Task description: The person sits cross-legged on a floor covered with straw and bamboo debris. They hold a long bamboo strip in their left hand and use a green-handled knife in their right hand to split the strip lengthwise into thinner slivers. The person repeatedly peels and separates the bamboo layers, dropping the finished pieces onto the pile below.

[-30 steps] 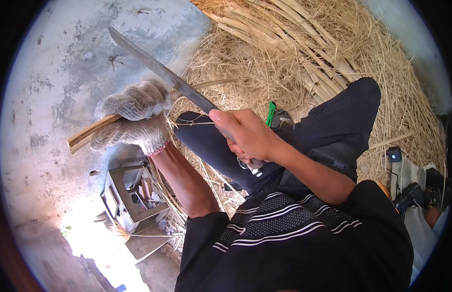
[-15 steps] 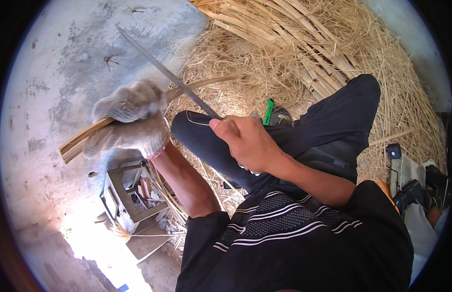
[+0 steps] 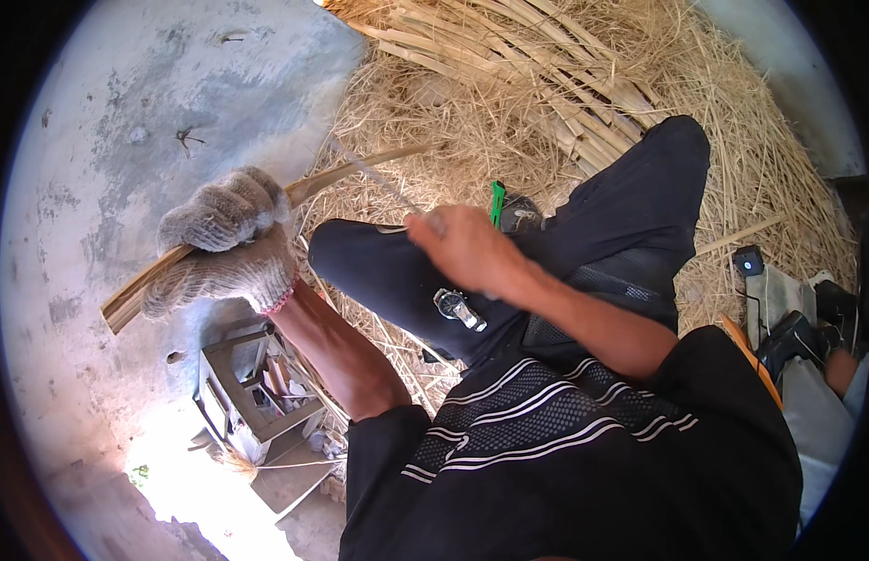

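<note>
Wood strip juts from both sides of the clenched left grip; right grip clasps a blurred knife.

gap between hands, knee beneath

Bright daylight; glare burns out floor, lower left. My right hand soft, knife blade motion-smeared. My gloved left hand sharper. Fisheye curves edges, black rim.
</note>
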Action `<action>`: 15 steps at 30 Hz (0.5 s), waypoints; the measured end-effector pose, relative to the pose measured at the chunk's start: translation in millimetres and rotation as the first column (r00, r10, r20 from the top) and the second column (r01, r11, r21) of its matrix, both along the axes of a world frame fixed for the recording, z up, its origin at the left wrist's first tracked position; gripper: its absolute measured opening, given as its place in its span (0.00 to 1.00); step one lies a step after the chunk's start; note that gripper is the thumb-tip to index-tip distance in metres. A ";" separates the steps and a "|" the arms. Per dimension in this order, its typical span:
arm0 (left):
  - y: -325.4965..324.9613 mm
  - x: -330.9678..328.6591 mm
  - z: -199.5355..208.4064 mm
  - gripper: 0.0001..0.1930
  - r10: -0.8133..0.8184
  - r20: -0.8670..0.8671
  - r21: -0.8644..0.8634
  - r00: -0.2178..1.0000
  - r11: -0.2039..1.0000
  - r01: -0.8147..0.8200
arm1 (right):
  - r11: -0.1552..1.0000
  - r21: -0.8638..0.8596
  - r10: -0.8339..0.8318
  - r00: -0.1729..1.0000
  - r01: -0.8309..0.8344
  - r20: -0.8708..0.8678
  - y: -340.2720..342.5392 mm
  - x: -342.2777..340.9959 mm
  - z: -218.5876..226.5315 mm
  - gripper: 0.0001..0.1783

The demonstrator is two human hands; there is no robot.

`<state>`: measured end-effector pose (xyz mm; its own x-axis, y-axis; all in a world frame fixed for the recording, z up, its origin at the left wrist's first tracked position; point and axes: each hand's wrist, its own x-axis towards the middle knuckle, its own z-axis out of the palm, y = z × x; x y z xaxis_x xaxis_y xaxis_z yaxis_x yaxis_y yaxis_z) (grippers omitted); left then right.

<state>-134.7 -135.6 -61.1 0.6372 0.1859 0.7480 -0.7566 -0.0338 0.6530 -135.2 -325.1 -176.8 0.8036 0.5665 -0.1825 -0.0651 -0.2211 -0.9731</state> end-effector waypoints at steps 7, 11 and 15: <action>2.5 12.4 3.0 0.37 0.062 -0.035 0.012 0.997 0.998 -0.061 | 0.996 0.091 0.007 0.996 -0.015 0.084 -7.0 0.6 26.4 0.30; -3.8 14.3 9.8 0.38 0.204 -0.059 -0.046 0.977 0.977 -0.206 | 0.993 -0.107 0.020 0.959 -0.052 -0.283 9.8 27.2 -52.3 0.29; 8.5 18.7 11.4 0.39 0.382 -0.077 0.067 0.921 0.923 -0.378 | 0.981 -0.152 0.073 0.949 -0.124 -0.307 -0.2 43.3 -37.1 0.30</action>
<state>-116.0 -127.1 -49.7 0.5887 0.3911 0.7074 -0.6209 -0.3416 0.7055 -91.8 -325.3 -213.9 0.6391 0.5809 -0.5041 -0.3163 -0.3988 -0.8607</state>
